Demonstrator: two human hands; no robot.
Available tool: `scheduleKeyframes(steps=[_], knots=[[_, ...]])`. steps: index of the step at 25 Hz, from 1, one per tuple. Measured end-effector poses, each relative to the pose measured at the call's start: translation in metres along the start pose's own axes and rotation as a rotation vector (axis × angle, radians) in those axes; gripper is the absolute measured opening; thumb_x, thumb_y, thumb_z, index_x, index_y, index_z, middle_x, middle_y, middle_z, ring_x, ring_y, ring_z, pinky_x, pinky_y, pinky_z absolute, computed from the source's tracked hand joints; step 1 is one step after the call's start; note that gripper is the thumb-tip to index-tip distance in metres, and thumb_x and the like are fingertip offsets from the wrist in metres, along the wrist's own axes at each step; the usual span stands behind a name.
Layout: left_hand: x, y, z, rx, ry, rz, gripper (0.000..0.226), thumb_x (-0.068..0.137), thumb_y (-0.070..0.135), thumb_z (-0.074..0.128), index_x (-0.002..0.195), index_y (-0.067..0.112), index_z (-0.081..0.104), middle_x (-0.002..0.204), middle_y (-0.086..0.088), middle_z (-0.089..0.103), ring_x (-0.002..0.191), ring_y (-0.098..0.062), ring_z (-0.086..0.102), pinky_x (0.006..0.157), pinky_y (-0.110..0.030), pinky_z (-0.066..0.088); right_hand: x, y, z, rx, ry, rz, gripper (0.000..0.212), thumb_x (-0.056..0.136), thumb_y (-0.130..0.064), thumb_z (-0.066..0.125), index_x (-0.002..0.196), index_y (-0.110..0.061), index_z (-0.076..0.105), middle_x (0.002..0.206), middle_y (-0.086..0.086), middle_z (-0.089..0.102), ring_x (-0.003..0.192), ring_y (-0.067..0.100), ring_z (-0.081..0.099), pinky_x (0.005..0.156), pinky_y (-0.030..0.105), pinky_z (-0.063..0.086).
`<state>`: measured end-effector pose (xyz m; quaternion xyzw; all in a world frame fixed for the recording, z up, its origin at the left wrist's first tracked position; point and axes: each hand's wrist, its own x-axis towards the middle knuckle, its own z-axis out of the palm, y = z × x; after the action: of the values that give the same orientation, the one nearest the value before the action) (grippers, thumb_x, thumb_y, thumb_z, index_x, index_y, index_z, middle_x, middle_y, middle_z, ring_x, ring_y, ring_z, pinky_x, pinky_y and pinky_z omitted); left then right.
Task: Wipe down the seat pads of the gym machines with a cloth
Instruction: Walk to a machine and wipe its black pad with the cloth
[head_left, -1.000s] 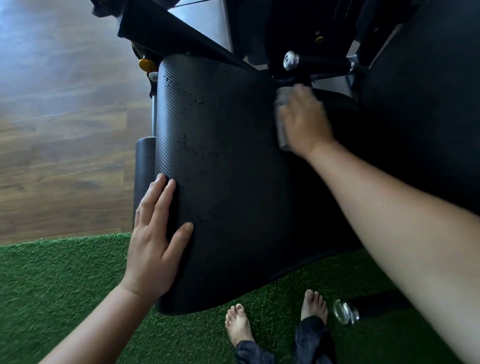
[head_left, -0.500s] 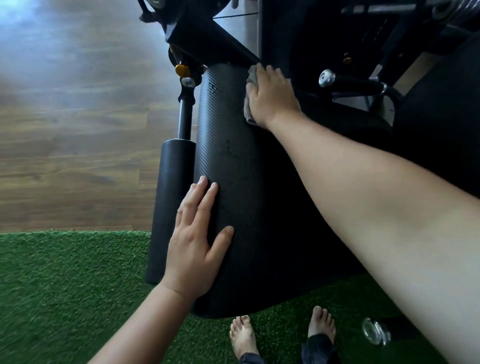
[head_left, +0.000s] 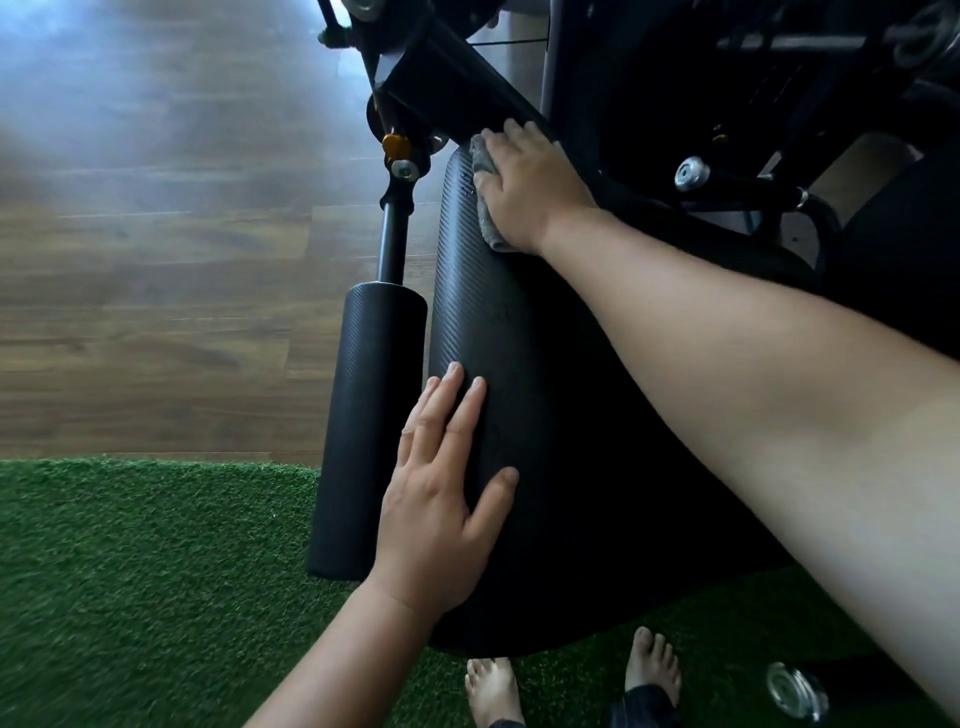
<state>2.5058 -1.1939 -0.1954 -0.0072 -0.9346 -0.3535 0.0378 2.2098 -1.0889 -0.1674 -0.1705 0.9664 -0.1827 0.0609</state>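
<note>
The black ribbed seat pad (head_left: 550, 395) fills the centre, with green turf (head_left: 130, 597) at 7 o'clock and wooden floor (head_left: 156, 286) at 10. At 12 o'clock the right hand (head_left: 530, 187) presses a grey cloth (head_left: 487, 221) onto the pad, fingers flat. The left hand (head_left: 441, 499) rests spread on the pad's left edge.

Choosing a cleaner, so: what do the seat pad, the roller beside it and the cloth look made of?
Seat pad: black vinyl-like upholstery, matte, with a fine ribbed weave pattern; probably padded underneath. Roller: the same textured black covering. Cloth: soft grey fabric, possibly microfibre; it bunches in folds.
</note>
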Motion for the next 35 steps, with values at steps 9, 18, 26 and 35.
scheduleKeyframes(steps=[9,18,26,35], knots=[[0.000,0.000,-0.001,-0.012,-0.002,-0.014,0.073,0.093,0.044,0.056,0.159,0.023,0.035,0.169,0.009,0.021,0.158,-0.012,0.013,0.126,-0.031,0.017,-0.016,0.015,-0.007,-0.137,-0.117,-0.483,0.056,0.102,-0.045,0.036,0.153,-0.022,0.043,0.165,0.003,0.028,0.156,0.019,0.013,0.124,0.042,0.003],[-0.007,-0.009,-0.004,-0.094,0.052,-0.113,0.077,0.092,0.052,0.055,0.158,0.018,0.036,0.168,0.005,0.024,0.156,-0.011,0.020,0.126,-0.032,0.021,-0.104,0.003,0.000,-0.129,-0.224,-0.829,0.053,0.101,-0.051,0.037,0.136,-0.021,0.063,0.151,-0.001,0.052,0.149,0.017,0.033,0.125,0.043,0.006],[-0.024,-0.030,-0.015,-0.100,-0.015,-0.052,0.068,0.099,0.053,0.047,0.159,0.021,0.036,0.166,0.009,0.028,0.152,-0.010,0.027,0.124,-0.032,0.024,-0.130,-0.016,0.010,-0.085,-0.109,-0.673,0.050,0.097,-0.053,0.043,0.131,-0.025,0.068,0.148,0.003,0.055,0.148,0.021,0.036,0.124,0.052,0.013],[-0.058,-0.063,-0.027,-0.082,-0.071,0.037,0.057,0.104,0.039,0.045,0.156,0.017,0.041,0.160,0.006,0.041,0.148,-0.013,0.035,0.121,-0.037,0.031,-0.119,-0.017,0.012,-0.178,-0.054,-0.676,0.045,0.101,-0.044,0.043,0.131,-0.019,0.066,0.146,0.004,0.058,0.146,0.023,0.040,0.123,0.058,0.014]])
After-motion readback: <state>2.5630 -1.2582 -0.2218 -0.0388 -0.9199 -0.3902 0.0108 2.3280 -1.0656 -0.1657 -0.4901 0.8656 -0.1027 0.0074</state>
